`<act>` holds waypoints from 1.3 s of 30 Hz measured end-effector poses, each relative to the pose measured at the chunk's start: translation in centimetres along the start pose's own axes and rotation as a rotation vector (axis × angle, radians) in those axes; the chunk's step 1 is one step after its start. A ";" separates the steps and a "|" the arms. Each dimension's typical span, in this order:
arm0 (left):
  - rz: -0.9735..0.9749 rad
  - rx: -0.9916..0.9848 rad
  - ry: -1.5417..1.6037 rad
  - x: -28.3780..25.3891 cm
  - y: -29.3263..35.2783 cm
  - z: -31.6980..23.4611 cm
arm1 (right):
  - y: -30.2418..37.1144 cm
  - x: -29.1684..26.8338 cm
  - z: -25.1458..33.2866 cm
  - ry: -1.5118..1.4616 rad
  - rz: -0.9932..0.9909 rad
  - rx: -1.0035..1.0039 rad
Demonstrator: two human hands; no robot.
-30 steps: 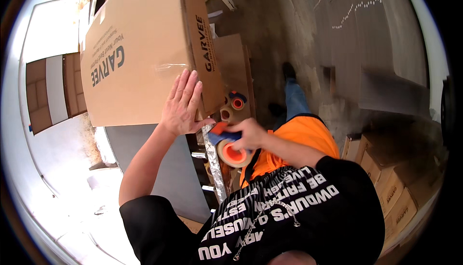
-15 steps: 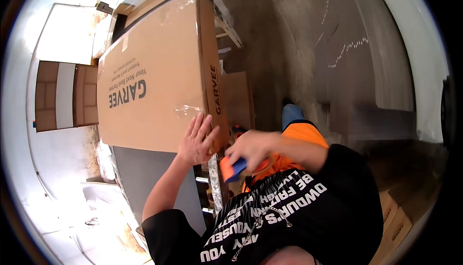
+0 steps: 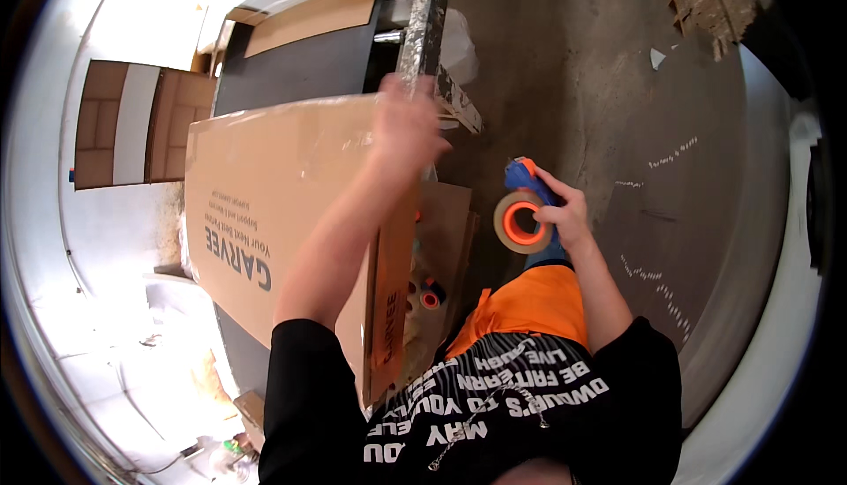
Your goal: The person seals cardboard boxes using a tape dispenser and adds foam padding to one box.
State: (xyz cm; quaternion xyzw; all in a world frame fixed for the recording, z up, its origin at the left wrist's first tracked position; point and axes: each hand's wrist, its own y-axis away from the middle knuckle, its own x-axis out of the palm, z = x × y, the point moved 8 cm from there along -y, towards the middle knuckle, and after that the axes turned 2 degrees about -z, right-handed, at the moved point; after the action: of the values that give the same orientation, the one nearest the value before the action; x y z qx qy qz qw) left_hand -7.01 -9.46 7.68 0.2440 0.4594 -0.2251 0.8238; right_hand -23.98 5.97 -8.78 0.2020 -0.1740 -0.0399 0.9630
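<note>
A large brown cardboard carton (image 3: 291,194) lies on the dark roller table, with clear tape over its far edge. My left hand (image 3: 410,128) reaches over the carton to its far right corner. Motion smears its fingers, so I cannot tell how they are bent. In my right hand (image 3: 569,216), held off to the right over the floor, is a tape gun (image 3: 536,187) with blue and orange parts. Its roll of brown tape (image 3: 500,222) on an orange core faces me.
The table's worn metal rail (image 3: 423,35) and rollers run beyond the carton. Flattened cardboard (image 3: 344,9) lies at the table's far end. Below the carton's right side are another carton (image 3: 454,220) and a second tape roll (image 3: 430,295). Pallets (image 3: 706,0) stand far right.
The carton has come nearer to me along the table. My left hand has gone from flat on its near end to its far corner. My right hand has swung away rightward with the tape gun.
</note>
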 end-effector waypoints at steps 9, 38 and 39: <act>-0.052 -0.317 0.571 4.9 3.3 8.2 | -19.9 11.2 6.7 0.007 0.599 0.186; -0.050 -0.352 0.730 5.4 6.3 7.6 | -9.8 15.3 3.8 1.069 1.571 -0.056; -0.063 -0.347 0.713 5.4 6.3 7.7 | -13.2 12.9 5.4 1.084 1.384 -0.134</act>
State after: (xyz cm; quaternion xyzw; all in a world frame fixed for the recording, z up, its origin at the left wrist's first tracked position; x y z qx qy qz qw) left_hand 4.26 -10.02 7.79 0.1501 0.7550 -0.0705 0.6345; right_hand -13.92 -10.04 -5.31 -0.0146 0.2263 0.6437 0.7309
